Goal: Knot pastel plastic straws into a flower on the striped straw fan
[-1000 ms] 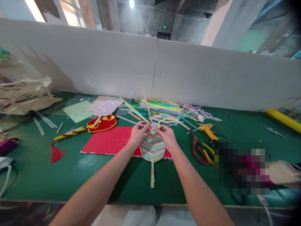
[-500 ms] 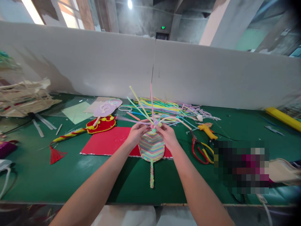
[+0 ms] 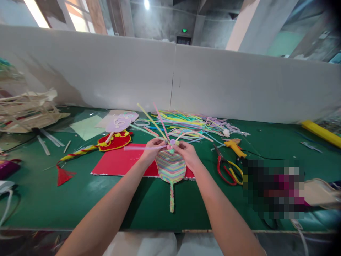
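The person's left hand (image 3: 153,150) has its finger and thumb pinched tight on a bunch of little balls (image 3: 173,142), right where the fuzzy sticks come out. The right hand (image 3: 188,152) pinches the same bunch from the other side, so the two hands are close together, with the bunch between them. The balls are purple, pink, yellow and green. Long fuzzy sticks (image 3: 149,117) poke up and out to the left, in yellow, pink, green and purple, and a peach stick (image 3: 195,134) bends over to the right. The bunch is at the top edge of a round stripy fan (image 3: 171,167), but I can't tell if it is stuck on. The fan's bumpy handle (image 3: 172,199) points back to the person. Behind the fan is a red board (image 3: 119,160) on the green bench (image 3: 93,206). Past the hands is a big messy pile of fuzzy sticks (image 3: 186,121). To the left is a red and yellow fan (image 3: 114,141) with a red tassel (image 3: 64,176), near a pale green sheet (image 3: 87,127). To the right are pliers (image 3: 226,170) with one red grip and one yellow grip, just beside a yellow glue gun (image 3: 236,148). A white wall (image 3: 106,71) stands at the back.
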Action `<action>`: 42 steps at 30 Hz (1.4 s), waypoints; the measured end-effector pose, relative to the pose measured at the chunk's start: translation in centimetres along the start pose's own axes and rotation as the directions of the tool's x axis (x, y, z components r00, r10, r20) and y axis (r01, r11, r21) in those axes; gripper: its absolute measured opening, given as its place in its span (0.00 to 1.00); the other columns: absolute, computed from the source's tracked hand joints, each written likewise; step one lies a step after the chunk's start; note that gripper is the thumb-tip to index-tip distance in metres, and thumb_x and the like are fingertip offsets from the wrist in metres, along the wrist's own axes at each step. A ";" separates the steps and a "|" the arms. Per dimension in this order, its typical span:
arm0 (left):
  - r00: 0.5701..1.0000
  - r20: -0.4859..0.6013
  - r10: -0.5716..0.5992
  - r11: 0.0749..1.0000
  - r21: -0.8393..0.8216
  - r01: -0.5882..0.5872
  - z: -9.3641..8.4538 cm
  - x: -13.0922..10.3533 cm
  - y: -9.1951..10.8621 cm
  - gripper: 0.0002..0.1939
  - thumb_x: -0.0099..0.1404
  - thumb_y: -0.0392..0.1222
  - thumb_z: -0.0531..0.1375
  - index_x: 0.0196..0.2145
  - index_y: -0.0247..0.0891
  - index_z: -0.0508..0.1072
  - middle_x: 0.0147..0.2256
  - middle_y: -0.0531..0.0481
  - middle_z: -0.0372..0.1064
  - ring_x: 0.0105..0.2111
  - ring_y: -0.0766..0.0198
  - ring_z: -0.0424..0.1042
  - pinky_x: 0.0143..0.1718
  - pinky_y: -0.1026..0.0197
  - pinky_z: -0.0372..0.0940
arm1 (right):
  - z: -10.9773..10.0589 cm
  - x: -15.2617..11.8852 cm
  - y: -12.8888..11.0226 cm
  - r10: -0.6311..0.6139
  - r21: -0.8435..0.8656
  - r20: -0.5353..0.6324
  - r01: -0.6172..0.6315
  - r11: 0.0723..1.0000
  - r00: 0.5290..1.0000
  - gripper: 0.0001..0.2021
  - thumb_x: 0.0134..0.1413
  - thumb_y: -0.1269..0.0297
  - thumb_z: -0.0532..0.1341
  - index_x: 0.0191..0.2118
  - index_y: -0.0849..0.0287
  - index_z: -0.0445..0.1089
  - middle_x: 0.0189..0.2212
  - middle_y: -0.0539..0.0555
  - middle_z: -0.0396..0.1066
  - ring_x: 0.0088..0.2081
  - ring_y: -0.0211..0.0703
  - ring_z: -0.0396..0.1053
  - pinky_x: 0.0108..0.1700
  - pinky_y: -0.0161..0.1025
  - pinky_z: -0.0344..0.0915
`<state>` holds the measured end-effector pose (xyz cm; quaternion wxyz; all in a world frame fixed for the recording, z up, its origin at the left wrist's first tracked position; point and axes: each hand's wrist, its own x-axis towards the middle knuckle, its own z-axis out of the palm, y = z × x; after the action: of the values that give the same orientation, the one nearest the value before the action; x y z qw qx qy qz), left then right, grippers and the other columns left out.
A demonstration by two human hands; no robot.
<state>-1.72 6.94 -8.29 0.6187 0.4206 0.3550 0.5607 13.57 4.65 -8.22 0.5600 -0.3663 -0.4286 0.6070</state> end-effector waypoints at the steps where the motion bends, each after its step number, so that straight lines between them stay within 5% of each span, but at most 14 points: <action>1: 1.000 0.001 0.000 1.000 -0.007 0.000 0.0 0.0 0.0 0.14 0.42 0.44 0.70 0.23 0.32 0.71 0.21 0.53 0.70 0.22 0.70 0.69 0.26 0.68 0.66 | 0.0 0.0 0.1 -0.003 -0.002 0.014 0.003 1.000 1.000 0.11 0.35 0.61 0.70 0.28 0.59 0.72 0.26 0.49 0.71 0.30 0.40 0.67 0.35 0.38 0.64; 17: 0.995 0.035 -0.088 0.984 -0.150 0.092 0.7 -0.3 -0.2 0.15 0.40 0.36 0.70 0.26 0.33 0.71 0.22 0.54 0.70 0.20 0.73 0.69 0.21 0.72 0.64 | 0.2 -0.1 0.3 0.105 0.162 0.105 -0.121 0.979 0.989 0.11 0.34 0.64 0.70 0.29 0.58 0.74 0.28 0.49 0.74 0.31 0.38 0.69 0.37 0.36 0.62; 26: 0.997 0.025 -0.069 0.980 -0.185 0.073 1.8 -1.0 0.0 0.14 0.41 0.35 0.68 0.27 0.35 0.69 0.23 0.57 0.69 0.21 0.74 0.68 0.23 0.72 0.63 | 0.5 -0.1 0.4 0.082 0.156 0.041 -0.088 0.984 0.996 0.13 0.32 0.62 0.71 0.29 0.58 0.73 0.26 0.49 0.72 0.30 0.38 0.67 0.37 0.37 0.62; 35: 0.996 0.062 -0.059 0.996 -0.057 0.063 1.3 -0.8 -0.2 0.14 0.45 0.38 0.67 0.32 0.34 0.74 0.31 0.50 0.73 0.29 0.66 0.71 0.31 0.66 0.67 | 0.1 0.5 0.7 -0.012 0.122 -0.156 0.032 0.992 0.988 0.11 0.32 0.63 0.70 0.26 0.57 0.69 0.25 0.46 0.71 0.30 0.37 0.66 0.36 0.36 0.60; 42: 0.985 0.169 0.036 0.959 0.272 -0.082 1.2 -0.7 -0.5 0.19 0.47 0.38 0.66 0.39 0.35 0.73 0.34 0.47 0.74 0.33 0.61 0.72 0.35 0.61 0.68 | -0.1 0.6 0.8 -0.040 0.126 -0.200 0.066 0.990 0.979 0.12 0.32 0.62 0.70 0.26 0.58 0.68 0.26 0.48 0.71 0.30 0.39 0.67 0.36 0.38 0.61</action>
<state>-0.57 6.07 -8.29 0.5634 0.5579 0.3658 0.4874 13.33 5.26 -8.93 0.6388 -0.3750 -0.3396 0.5796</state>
